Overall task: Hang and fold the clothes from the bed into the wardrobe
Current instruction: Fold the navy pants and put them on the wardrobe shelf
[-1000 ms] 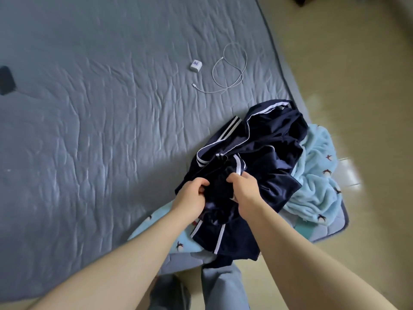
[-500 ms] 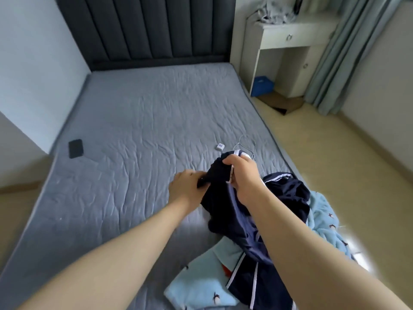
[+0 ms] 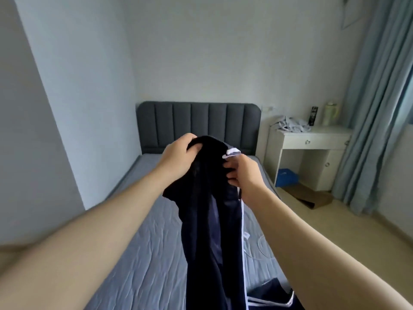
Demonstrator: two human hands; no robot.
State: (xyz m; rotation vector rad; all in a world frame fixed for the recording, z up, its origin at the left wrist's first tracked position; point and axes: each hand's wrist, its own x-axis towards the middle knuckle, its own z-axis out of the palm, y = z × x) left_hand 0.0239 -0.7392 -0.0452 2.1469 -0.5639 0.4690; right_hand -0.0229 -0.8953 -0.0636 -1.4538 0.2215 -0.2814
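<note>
- Holding up one dark navy soft garment with white side stripes (image 3: 210, 220), high over the grey-blue quilted bed (image 3: 145, 253), and letting it hang down long.
- Clenching the top of the garment, on the dark part, with the left grip (image 3: 178, 157).
- Pinching the top as well, just by a white edge, with the right grip (image 3: 243, 173).
- Not hung and not folded yet. Cannot see a wardrobe here. Looks like the very start of the job for this garment.
- Most likely left to do: shake flat, fold or hang, carry to the wardrobe.
- Counting two grips, one garment in the air, and one more bit of dark cloth with white stripes (image 3: 274, 294) low on the bed. Cannot tell if same garment or a second one.
- Counting also one thin white cable (image 3: 261, 249) on the bed, and one white bench (image 3: 312, 135) beside the bed, with one crumpled pale cloth (image 3: 290, 125), one dark bottle (image 3: 313, 116) and one pale jug (image 3: 332, 113) on top.
</note>
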